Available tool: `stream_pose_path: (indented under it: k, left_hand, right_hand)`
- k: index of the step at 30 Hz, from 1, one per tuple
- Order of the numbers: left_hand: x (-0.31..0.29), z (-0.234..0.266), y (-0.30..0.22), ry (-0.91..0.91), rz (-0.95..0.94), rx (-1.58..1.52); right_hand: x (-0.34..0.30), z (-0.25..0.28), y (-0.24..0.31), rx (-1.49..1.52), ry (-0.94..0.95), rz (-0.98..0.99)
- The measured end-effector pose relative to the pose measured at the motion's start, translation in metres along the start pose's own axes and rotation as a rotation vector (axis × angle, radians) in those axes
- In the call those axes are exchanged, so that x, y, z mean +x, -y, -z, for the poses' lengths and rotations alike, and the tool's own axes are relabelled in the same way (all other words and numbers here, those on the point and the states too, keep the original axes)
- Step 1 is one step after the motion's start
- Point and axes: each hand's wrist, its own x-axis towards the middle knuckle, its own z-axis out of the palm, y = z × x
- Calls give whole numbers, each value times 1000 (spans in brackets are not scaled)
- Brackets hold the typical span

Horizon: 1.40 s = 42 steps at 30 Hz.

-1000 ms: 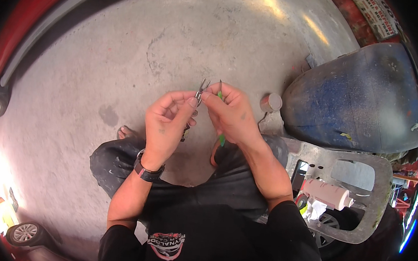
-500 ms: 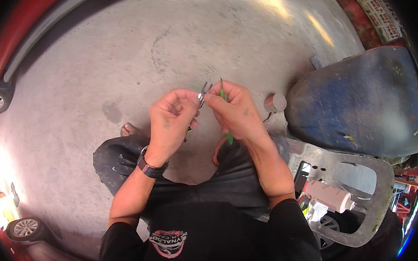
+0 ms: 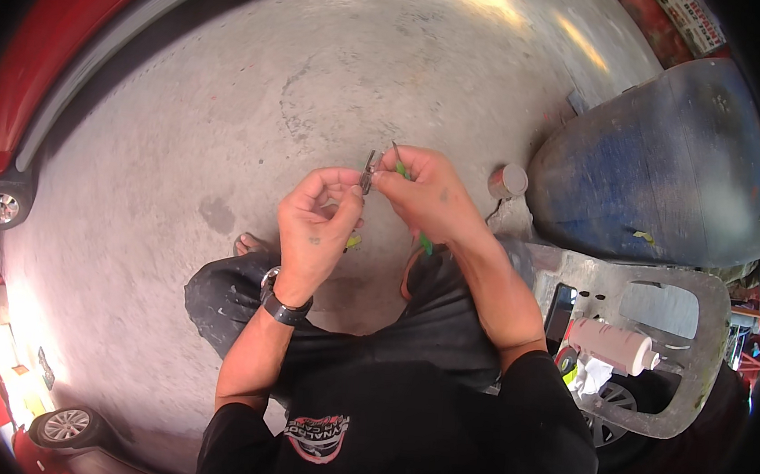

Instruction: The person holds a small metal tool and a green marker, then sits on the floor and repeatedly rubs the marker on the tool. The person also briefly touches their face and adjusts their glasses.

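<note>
Above my knees, both hands meet fingertip to fingertip. My left hand [image 3: 318, 219] is closed, pinching a small shiny metal part [image 3: 367, 176] with thin dark prongs pointing away from me. My right hand [image 3: 427, 194] is closed too; its thumb and forefinger touch the same part from the right. Tucked in that hand is a thin green-handled pointed tool [image 3: 401, 168], whose tip sticks out past the fingers and whose green end shows below the palm. Its exact kind is unclear. A yellow bit [image 3: 353, 242] shows beneath my left hand, mostly hidden.
On my right, a plastic chair [image 3: 694, 347] holds a phone [image 3: 560, 309], a pale bottle [image 3: 615, 344] and a white cloth [image 3: 592, 375]. Beyond it are a blue-grey curved panel [image 3: 658, 168] and a tin can [image 3: 508, 183]. A red car [image 3: 12, 79] stands at the left.
My view has shifted slightly, moving the surroundings in the picture. The fingertips have turned the metal part a little, so its prongs appear closer together. Both hands keep their hold.
</note>
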Motion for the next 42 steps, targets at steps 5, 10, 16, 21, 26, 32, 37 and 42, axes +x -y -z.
stream_pose_path:
  k: [5, 10, 16, 21, 26, 32, 37, 42]
  left_hand:
    - [-1, 0, -1, 4, 0, 51]
    - [-2, -3, -4, 9, 1, 82]
    - [0, -4, 4, 6, -71, 156]
    - [-1, -5, 4, 6, -42, 147]
    - [-2, -6, 4, 5, -43, 143]
    - [-2, -7, 5, 1, -52, 136]
    - [-1, -5, 4, -5, -69, 137]
    - [6, 4, 0, 13, -3, -137]
  right_hand:
    - [3, 6, -4, 5, 39, 11]
    - [6, 8, -7, -31, 29, 18]
    - [3, 8, -3, -51, 39, -5]
    - [1, 6, -1, -61, 34, 15]
    - [1, 6, -2, -44, 32, 22]
    - [1, 7, -4, -24, 43, 18]
    - [-1, 4, 0, -70, 28, 13]
    - [-4, 3, -6, -97, -20, 218]
